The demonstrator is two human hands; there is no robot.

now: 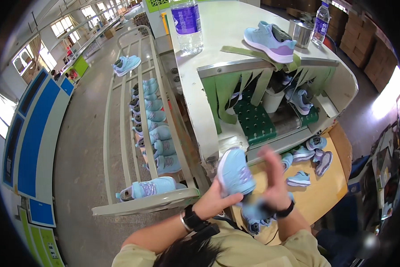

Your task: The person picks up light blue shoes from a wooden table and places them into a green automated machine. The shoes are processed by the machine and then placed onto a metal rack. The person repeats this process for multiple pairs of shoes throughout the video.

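A light blue sneaker [235,171] with lavender lacing and a white sole edge is in my left hand [215,200], its toe tilted up. My left fingers and thumb are closed round its side. Close by on the right is my right hand [276,189], blurred by motion, with fingers stretched upward. The blur around the shoe's heel end hides whether that hand touches it. More light blue shoes [255,218] lie partly hidden below my hands.
Several sneakers [160,133] fill the metal rack [113,207] at left. A machine [191,84] with green strip curtains has a perforated green conveyor [253,120] inside. On its top stand a sneaker [271,42], bottles [186,26] and a metal cup [300,33]. Shoes lie on the tan board [327,191].
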